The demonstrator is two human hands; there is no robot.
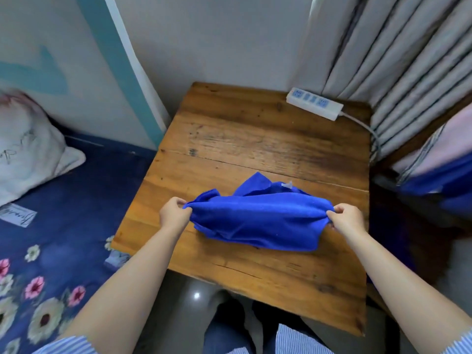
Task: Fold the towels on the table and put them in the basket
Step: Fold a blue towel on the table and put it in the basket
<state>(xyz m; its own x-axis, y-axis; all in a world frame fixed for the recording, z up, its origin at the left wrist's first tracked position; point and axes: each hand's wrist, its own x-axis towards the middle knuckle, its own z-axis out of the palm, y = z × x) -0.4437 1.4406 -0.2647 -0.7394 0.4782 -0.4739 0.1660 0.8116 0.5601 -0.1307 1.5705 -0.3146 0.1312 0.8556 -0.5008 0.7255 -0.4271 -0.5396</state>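
Note:
A bright blue towel [258,217] is stretched between my two hands just over the wooden table [255,139], its lower part sagging onto the wood. My left hand [173,215] pinches the towel's left end. My right hand [346,218] pinches its right end. A small white tag shows on the rumpled far edge of the cloth. No basket can be made out clearly; at the far right lies a blurred heap of blue and pink cloth [439,175].
A white power strip [314,103] with its cable lies at the table's far right corner, under grey curtains [398,60]. A bed with a dark blue flowered sheet [51,238] and a white pillow [28,149] is on the left. Tiled floor lies below the table's near edge.

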